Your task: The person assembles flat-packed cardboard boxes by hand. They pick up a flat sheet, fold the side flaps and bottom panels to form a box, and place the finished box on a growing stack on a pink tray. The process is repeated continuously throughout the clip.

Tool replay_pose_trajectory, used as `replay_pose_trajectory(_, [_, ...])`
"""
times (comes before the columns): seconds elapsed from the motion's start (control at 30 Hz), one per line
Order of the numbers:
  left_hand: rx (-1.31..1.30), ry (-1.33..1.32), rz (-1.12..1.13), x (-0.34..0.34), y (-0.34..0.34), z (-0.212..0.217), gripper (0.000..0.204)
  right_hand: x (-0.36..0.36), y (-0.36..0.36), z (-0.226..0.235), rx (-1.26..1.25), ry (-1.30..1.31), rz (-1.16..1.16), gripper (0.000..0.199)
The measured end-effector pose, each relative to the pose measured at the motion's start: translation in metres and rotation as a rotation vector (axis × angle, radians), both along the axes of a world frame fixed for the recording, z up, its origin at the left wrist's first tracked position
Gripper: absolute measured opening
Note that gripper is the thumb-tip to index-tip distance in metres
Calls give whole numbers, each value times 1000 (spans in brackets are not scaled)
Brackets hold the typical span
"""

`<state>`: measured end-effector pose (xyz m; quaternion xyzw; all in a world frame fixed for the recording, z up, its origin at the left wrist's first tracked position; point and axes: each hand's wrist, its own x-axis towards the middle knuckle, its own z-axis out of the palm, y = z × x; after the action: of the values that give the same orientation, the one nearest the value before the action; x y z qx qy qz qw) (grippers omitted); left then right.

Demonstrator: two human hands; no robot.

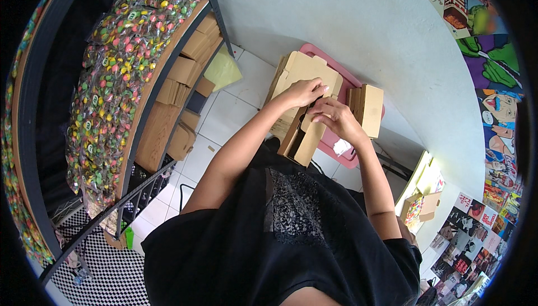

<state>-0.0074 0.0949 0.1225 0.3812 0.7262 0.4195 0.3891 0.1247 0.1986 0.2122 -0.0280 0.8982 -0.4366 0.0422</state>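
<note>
I've got one box in work, off the front edge of the pink top, between both hands. I'd call it part-folded: long walls up, a dark slot between panels, near end gaping. Left to do, in my judgement: that slot and end. Can't tell if the far end is tucked; fingers cover it.

Left hand: curled over the far end, fingertips bunched; can't tell if they pinch. Right hand: fingers bent onto the right-hand edge, thumb apart; grip unclear.

Stack on the pink top's left: pale tan card, thin layers, notched edges. Cartons on its right: boxy, crisp-edged, matt brown. Pink top: smooth, plastic-looking, rounded corners. White wad near its front: crumpled, soft-looking.
</note>
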Motion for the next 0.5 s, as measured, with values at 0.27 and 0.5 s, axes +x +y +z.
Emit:
replay_pose_trajectory(0.27, [-77,-40,-68,-1,4,1,44,-2,0,0,58,-56,50,17])
replay_pose_trajectory(0.5, [-39,-30,-64,1,2,-2,46,-4,1,4,111,-38,121,14])
